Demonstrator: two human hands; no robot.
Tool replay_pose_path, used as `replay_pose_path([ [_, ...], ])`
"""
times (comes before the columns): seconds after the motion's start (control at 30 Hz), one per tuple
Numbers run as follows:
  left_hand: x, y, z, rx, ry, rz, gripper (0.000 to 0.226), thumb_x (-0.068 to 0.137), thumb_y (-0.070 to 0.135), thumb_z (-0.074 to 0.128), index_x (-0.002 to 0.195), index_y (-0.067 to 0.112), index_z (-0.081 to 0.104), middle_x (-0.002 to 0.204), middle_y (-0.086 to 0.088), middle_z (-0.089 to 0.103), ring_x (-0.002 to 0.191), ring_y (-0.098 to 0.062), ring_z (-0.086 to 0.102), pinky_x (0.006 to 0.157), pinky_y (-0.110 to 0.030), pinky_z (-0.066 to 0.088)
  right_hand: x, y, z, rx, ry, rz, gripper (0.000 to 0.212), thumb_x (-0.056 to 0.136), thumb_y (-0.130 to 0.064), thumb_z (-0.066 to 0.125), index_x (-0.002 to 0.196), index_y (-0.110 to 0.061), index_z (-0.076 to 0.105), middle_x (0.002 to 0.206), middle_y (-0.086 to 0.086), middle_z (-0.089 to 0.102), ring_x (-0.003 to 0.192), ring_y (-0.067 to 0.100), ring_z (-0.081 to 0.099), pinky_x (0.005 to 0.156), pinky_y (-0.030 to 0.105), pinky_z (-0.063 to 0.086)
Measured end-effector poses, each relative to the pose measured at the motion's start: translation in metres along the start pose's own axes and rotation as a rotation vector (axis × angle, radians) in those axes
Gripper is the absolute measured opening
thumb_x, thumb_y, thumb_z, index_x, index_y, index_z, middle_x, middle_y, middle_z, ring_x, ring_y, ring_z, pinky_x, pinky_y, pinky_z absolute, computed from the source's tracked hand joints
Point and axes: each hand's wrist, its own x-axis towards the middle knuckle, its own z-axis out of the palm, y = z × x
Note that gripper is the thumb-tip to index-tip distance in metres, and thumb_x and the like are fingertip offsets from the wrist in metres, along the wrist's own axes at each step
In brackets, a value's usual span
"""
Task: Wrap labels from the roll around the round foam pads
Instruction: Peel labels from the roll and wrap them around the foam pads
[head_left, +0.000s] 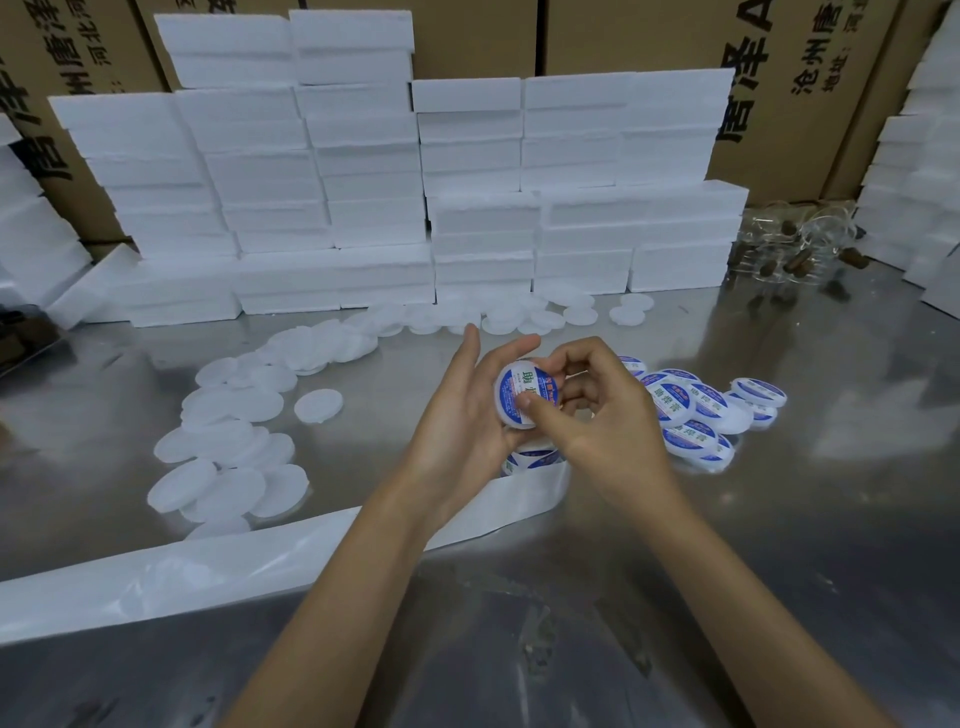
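One view is supplied, from the head camera. A single round foam pad (522, 397) is held upright between both hands above the middle of the metal surface (779, 545), its labelled face turned toward the camera. The left hand (462, 410) cradles the pad from the left, fingers extended behind and over its far rim. The right hand (592, 410) is closed on the pad from the right, thumb pressed on the near part of the label and fingers curled behind. The pad is a disc with no long axis; its flat face lies toward the viewer, so both hands are equally close. It is judged that the label is being smoothed down and that the pad goes next to the right.

The finished pads (701, 410) are piled just right of the right hand. Bare pads (244, 426) are spread to the left and along the far side. The label strip (208, 561) runs from the near left to just beneath the hands.

Labels are blue and white with green Chinese characters; small print is not legible. Large characters including "唐泽" are printed on the cardboard cartons (779, 78) behind the stacked white foam blocks (363, 182).
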Motion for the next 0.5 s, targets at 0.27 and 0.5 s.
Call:
replay_pose_path([
  [0.27, -0.002, -0.001, 0.006, 0.087, 0.058, 0.014, 0.06, 0.1, 0.054, 0.034, 0.14, 0.012, 0.051, 0.122, -0.01, 0.071, 0.114, -0.025, 0.068, 0.1, -0.037, 0.053, 0.002, 0.007, -0.001, -0.163, 0.019, 0.035, 0.029, 0.076, -0.025, 0.082, 0.094, -0.032, 0.059, 0.09, -0.016, 0.066, 0.081, 0.004, 0.064, 0.066, 0.021, 0.048],
  [0.5, -0.002, 0.001, 0.007, -0.028, 0.151, 0.019, 0.06, 0.099, 0.051, 0.039, 0.135, 0.006, 0.058, 0.132, -0.017, 0.063, 0.119, -0.035, 0.064, 0.106, -0.048, 0.048, 0.004, 0.013, -0.008, -0.319, 0.063, 0.1, 0.077, 0.065, -0.054, 0.084, 0.128, -0.034, 0.042, 0.107, -0.015, 0.051, 0.098, 0.003, 0.05, 0.075, 0.022, 0.042],
])
